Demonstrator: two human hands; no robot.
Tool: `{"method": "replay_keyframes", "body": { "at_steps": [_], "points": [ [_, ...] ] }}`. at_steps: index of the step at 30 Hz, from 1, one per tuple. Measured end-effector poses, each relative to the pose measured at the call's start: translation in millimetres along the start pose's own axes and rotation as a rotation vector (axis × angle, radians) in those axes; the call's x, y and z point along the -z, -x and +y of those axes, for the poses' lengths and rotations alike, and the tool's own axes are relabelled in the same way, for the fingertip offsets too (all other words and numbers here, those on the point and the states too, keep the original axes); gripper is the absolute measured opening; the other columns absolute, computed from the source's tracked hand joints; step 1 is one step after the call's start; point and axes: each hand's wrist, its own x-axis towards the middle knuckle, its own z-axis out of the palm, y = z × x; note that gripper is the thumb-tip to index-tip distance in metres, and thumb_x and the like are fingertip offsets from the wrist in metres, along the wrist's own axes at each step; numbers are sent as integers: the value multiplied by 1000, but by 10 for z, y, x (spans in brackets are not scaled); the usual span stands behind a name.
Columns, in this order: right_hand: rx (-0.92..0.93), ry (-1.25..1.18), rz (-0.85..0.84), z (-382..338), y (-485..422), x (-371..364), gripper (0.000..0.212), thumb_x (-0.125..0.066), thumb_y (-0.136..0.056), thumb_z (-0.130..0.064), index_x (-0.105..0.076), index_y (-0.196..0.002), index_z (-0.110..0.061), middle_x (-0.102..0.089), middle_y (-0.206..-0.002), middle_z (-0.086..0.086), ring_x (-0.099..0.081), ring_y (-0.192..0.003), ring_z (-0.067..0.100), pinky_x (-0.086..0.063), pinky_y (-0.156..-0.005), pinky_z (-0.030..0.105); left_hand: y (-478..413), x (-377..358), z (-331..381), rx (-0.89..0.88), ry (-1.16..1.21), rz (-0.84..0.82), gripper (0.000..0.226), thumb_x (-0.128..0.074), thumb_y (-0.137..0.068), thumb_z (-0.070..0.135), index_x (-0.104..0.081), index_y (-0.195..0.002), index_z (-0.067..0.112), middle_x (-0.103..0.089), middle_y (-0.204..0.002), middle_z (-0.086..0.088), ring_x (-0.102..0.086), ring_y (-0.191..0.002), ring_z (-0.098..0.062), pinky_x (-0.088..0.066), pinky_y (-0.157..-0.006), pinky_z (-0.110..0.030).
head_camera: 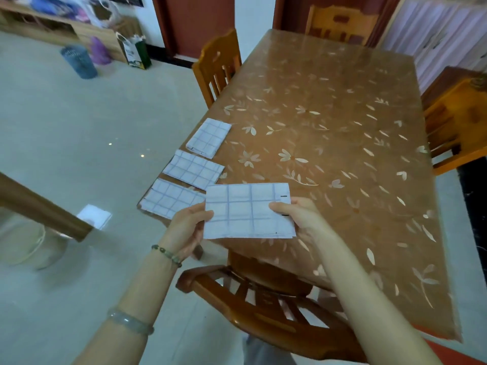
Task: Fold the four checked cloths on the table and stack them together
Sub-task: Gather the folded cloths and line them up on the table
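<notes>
Three folded white cloths with blue checks lie in a row along the table's left edge: the far one (209,137), the middle one (194,168) and the near one (172,197). A fourth checked cloth (247,210), folded to a rectangle, is held above the table's near-left corner. My left hand (188,227) pinches its left edge with thumb on top. My right hand (297,216) grips its right edge. The held cloth overlaps the near cloth's right corner in the view.
The brown table (342,133) has a glossy flower-patterned cover. A wooden chair (263,299) stands right below my hands, another chair (217,65) at the left side, one more chair (456,122) at the right. A wooden rail (39,206) crosses the left.
</notes>
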Motion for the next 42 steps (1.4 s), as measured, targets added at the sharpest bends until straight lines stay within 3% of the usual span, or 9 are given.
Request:
{"method": "replay_keyframes", "body": {
  "at_steps": [2,5,10,14,20,23,28,35,42],
  "points": [
    [5,17,-15,43,137,-275,18,-72,-81,-6,-67,-97,1,-72,-95,15,-70,-84,28,-59,-72,40,183,248,41,-19,17,17,27,-45,-91,-9,-62,-112,-7,-67,-112,-22,-67,-101,-29,-59,-76,-31],
    [1,-16,-68,172,391,-770,14,-69,-82,-2,-67,-96,2,-72,-92,15,-70,-76,25,-60,-63,35,519,706,85,-69,34,51,26,-45,-89,-11,-64,-105,-4,-68,-108,-18,-67,-95,-26,-58,-79,-32],
    [9,13,-145,497,797,-1659,23,-71,-80,-2,-66,-101,6,-72,-95,17,-71,-81,29,-60,-68,39,1200,1582,137,-145,64,133,23,-46,-90,-10,-63,-106,-5,-71,-96,-11,-71,-80,-19,-58,-67,-26],
    [51,22,-206,694,1121,-2286,13,-69,-81,0,-68,-94,2,-74,-79,9,-71,-67,20,-58,-56,30,1652,2205,113,-155,83,210,25,-48,-92,-6,-59,-114,-10,-69,-98,-16,-71,-76,-16,-56,-63,-23],
    [-12,56,-275,846,1343,-2967,21,-69,-82,-4,-66,-102,1,-72,-96,18,-69,-87,35,-52,-81,61,1988,2872,165,-180,139,297,16,-50,-93,-4,-63,-103,-4,-73,-75,-4,-70,-66,-10,-54,-57,-19],
    [-25,74,-285,818,1265,-3228,29,-71,-82,-7,-65,-109,1,-72,-100,16,-69,-94,33,-55,-84,54,1924,3114,279,-187,160,322,19,-52,-92,-3,-62,-109,-6,-73,-85,-8,-70,-73,-13,-55,-60,-20],
    [-6,41,-280,694,924,-3567,21,-69,-82,-3,-66,-103,2,-74,-93,13,-70,-90,29,-57,-80,41,1615,3401,530,-172,178,331,29,-52,-93,-1,-56,-120,-10,-64,-115,-22,-63,-95,-26,-58,-72,-24],
    [0,10,-248,322,143,-4109,13,-68,-81,1,-68,-93,3,-73,-95,17,-70,-86,30,-58,-79,39,814,3735,1185,-150,121,322,20,-50,-93,-3,-61,-110,-7,-74,-82,-8,-71,-72,-15,-57,-62,-22],
    [42,-48,-203,-218,-634,-4433,15,-67,-81,3,-69,-96,5,-73,-93,17,-70,-85,30,-57,-78,39,-48,3823,1955,-159,83,285,22,-51,-93,-2,-60,-113,-8,-70,-99,-17,-69,-82,-20,-57,-67,-23]
  ]
}}
